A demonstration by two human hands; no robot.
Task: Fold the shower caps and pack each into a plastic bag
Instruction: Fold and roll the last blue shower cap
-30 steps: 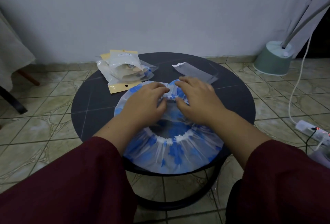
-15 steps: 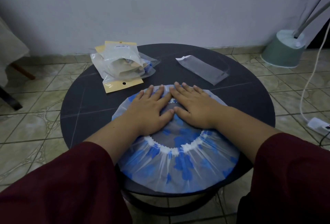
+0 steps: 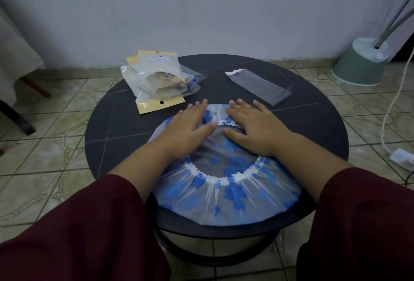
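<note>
A clear shower cap (image 3: 226, 197) with blue flowers and a white elastic ring lies spread flat on the near half of the round black table (image 3: 116, 132). My left hand (image 3: 190, 128) presses flat on the cap's far left part, fingers straight. My right hand (image 3: 253, 128) presses flat on its far right part, fingers straight. The two hands lie a little apart. An empty clear plastic bag (image 3: 259, 85) lies on the table behind my right hand.
A pile of packed bags with yellow header cards (image 3: 159, 83) sits at the table's far left. A green lamp base (image 3: 360, 65) stands on the tiled floor at right, with a white cord and power strip (image 3: 403, 159) beside the table.
My hands went from bunching the cap's far edge to lying flat, then slid apart and farther out across the cap. The cap now lies smoother.
</note>
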